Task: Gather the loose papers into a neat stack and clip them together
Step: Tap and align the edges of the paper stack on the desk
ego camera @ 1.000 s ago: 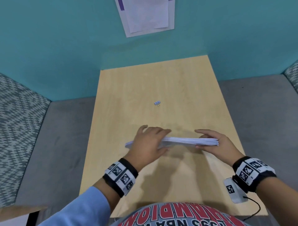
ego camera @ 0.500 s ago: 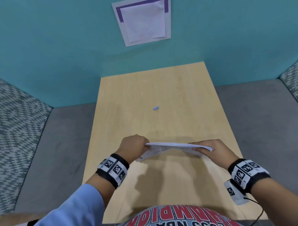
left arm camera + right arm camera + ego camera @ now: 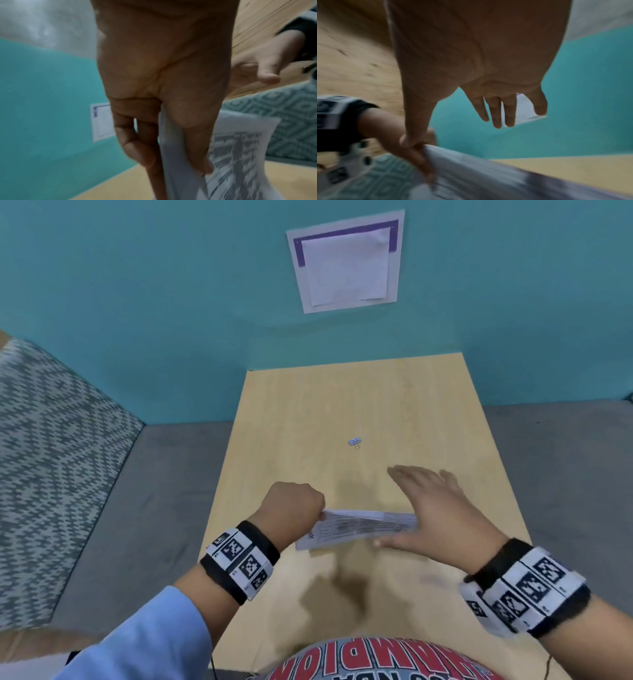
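Observation:
A stack of printed papers [image 3: 356, 529] hangs just above the wooden table [image 3: 308, 412], near its front. My left hand [image 3: 318, 513] grips the stack's left end; in the left wrist view its thumb [image 3: 193, 135] and fingers pinch the sheets [image 3: 240, 155]. My right hand [image 3: 411, 508] is open with straight fingers at the stack's right end, blurred by motion; whether the palm touches the edge I cannot tell. In the right wrist view those fingers [image 3: 496, 112] point at the wall above the papers [image 3: 488, 173]. A small blue binder clip [image 3: 354, 442] lies alone mid-table, beyond both hands.
A teal wall [image 3: 171, 302] rises behind the table with a white sheet [image 3: 346, 265] taped to it. Grey seat cushions [image 3: 164, 491] flank the table on both sides, and a patterned backrest [image 3: 51, 457] stands at the left.
My right hand has let go of the stack's right end and opened, fingers stretched forward. The left hand keeps its grip on the left end. The clip has not moved.

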{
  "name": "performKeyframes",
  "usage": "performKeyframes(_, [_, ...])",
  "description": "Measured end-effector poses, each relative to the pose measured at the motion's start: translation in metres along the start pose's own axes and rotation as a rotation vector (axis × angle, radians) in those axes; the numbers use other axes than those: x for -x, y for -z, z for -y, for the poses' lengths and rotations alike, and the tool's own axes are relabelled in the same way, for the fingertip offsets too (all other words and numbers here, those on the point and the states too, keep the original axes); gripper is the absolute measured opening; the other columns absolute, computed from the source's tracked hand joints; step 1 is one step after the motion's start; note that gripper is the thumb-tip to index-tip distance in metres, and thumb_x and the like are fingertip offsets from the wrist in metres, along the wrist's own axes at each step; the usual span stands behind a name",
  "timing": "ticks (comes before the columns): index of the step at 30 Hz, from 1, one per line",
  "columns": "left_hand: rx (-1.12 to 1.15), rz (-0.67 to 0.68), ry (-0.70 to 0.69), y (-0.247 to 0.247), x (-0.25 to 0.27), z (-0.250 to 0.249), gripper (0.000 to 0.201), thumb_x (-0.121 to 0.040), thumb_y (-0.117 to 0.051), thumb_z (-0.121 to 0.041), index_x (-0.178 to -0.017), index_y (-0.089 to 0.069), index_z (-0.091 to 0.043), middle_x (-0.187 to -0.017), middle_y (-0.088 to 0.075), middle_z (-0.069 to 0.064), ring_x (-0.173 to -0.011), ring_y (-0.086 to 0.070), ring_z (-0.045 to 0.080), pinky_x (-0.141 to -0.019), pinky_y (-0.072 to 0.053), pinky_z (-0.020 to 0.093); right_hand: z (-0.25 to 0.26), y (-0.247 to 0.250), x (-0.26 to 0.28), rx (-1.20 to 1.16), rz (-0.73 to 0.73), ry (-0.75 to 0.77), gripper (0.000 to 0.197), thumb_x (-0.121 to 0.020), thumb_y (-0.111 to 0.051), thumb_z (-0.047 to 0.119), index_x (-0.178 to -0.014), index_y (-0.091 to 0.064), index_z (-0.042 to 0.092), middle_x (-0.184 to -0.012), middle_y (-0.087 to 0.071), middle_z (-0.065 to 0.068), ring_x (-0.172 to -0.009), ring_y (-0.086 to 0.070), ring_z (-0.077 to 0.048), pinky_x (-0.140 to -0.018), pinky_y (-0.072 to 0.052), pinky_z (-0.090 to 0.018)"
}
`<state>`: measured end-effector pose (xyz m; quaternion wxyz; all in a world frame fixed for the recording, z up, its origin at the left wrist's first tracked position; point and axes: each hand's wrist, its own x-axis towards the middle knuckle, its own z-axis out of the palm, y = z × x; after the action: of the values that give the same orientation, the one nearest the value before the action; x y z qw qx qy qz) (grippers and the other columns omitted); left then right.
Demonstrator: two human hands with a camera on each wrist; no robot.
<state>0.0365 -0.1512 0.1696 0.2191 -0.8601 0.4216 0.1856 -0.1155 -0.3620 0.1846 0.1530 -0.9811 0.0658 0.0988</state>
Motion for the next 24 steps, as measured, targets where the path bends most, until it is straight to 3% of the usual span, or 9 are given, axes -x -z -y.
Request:
performKeyframes(3, [-0.049,-0.028,-0.014,0.025,0.010,-0.017,0.022,-0.108,-0.056,-0.028,-0.107,-0.072,-0.013,-0.106,-0.075,0.007,-0.095,-0.075,0.033,-0.067,-0.039,0.034,0.060,-0.003,-0.025,0.024,0.075,0.102,0.108,-0.079,-0.064,0.066,-0.162,-0.023,0.010,-0.151,-0.054,-0.006,-0.140,-0.050,-0.024,-0.115,-0.035,-0.047])
performKeyframes(5, [-0.043,-0.065,-0.017,0.037,0.017,-0.022,0.019,-0.107,-0.055,-0.022,-0.105,-0.071,-0.013,-0.106,-0.075,0.008,-0.094,-0.074,0.033,-0.067,-0.039,0.034,0.072,-0.007,-0.040,0.098,0.132,0.057,0.068,-0.093,-0.061,0.035,-0.152,-0.041,0.008,-0.121,-0.069,-0.010,-0.109,-0.066,-0.031,-0.088,-0.047,-0.038])
performKeyframes(7, [0.020,-0.118,-0.001,0.045,0.024,-0.019,0.020,-0.105,-0.057,-0.029,-0.102,-0.072,-0.015,-0.099,-0.073,0.008,-0.086,-0.070,0.033,-0.067,-0.039,0.034,0.071,-0.014,-0.046,0.137,0.181,0.008,0.026,-0.098,-0.054,0.018,-0.120,-0.066,0.013,-0.095,-0.067,-0.008,-0.081,-0.062,-0.032,-0.064,-0.042,-0.032])
performKeyframes(10, [0.301,-0.214,-0.038,0.043,0.034,-0.001,0.021,-0.099,-0.063,-0.042,-0.098,-0.076,-0.026,-0.086,-0.070,-0.003,-0.083,-0.069,0.025,-0.065,-0.047,0.033,0.054,-0.015,-0.039,-0.008,0.174,-0.018,0.024,-0.098,-0.055,0.017,-0.079,-0.065,0.027,-0.066,-0.047,0.006,-0.068,-0.054,-0.026,-0.049,-0.029,-0.026])
performKeyframes(13, [0.816,-0.281,-0.113,0.024,0.045,0.024,0.014,-0.095,-0.074,-0.041,-0.098,-0.079,-0.029,-0.089,-0.079,-0.012,-0.086,-0.074,0.005,-0.079,-0.060,0.033,0.026,-0.009,-0.028,-0.292,0.085,-0.053,0.035,-0.099,-0.060,0.023,-0.064,-0.056,0.021,-0.059,-0.055,0.003,-0.064,-0.057,-0.028,-0.051,-0.032,-0.022])
performKeyframes(16, [1.126,-0.310,-0.118,0.007,0.056,0.037,0.007,-0.092,-0.083,-0.031,-0.088,-0.078,-0.030,-0.076,-0.073,-0.019,-0.070,-0.063,-0.003,-0.068,-0.049,0.017,-0.001,-0.002,-0.013,-0.680,-0.030,-0.078,0.027,-0.096,-0.071,0.034,-0.083,-0.074,0.010,-0.080,-0.078,-0.009,-0.083,-0.073,-0.030,-0.075,-0.055,-0.034])
performKeyframes(18, [1.249,-0.356,-0.099,0.004,0.059,0.037,0.014,-0.093,-0.083,-0.028,-0.083,-0.075,-0.031,-0.072,-0.068,-0.018,-0.065,-0.056,-0.002,-0.061,-0.041,0.015,-0.008,0.004,-0.004,-0.891,-0.099,-0.083,0.025,-0.095,-0.073,0.035,-0.100,-0.080,0.012,-0.095,-0.082,-0.007,-0.095,-0.077,-0.024,-0.089,-0.060,-0.039])
performKeyframes(21, [1.566,-0.470,-0.109,0.012,0.062,0.028,0.016,-0.088,-0.086,-0.013,-0.101,-0.080,-0.021,-0.099,-0.080,-0.007,-0.087,-0.071,0.005,-0.076,-0.054,0.017,-0.007,0.015,0.009,-1.126,-0.192,-0.051,0.016,-0.095,-0.072,0.016,-0.109,-0.078,0.021,-0.100,-0.083,0.009,-0.094,-0.076,-0.002,-0.083,-0.055,-0.014])
performKeyframes(24, [1.661,-0.468,-0.156,0.011,0.050,0.012,0.035,-0.086,-0.088,-0.008,-0.118,-0.079,-0.018,-0.121,-0.079,0.002,-0.106,-0.072,0.010,-0.089,-0.059,0.023,-0.008,0.006,0.010,-1.191,-0.219,-0.081,0.016,-0.092,-0.075,0.010,-0.106,-0.079,0.017,-0.097,-0.083,0.008,-0.089,-0.076,0.000,-0.077,-0.054,-0.010])
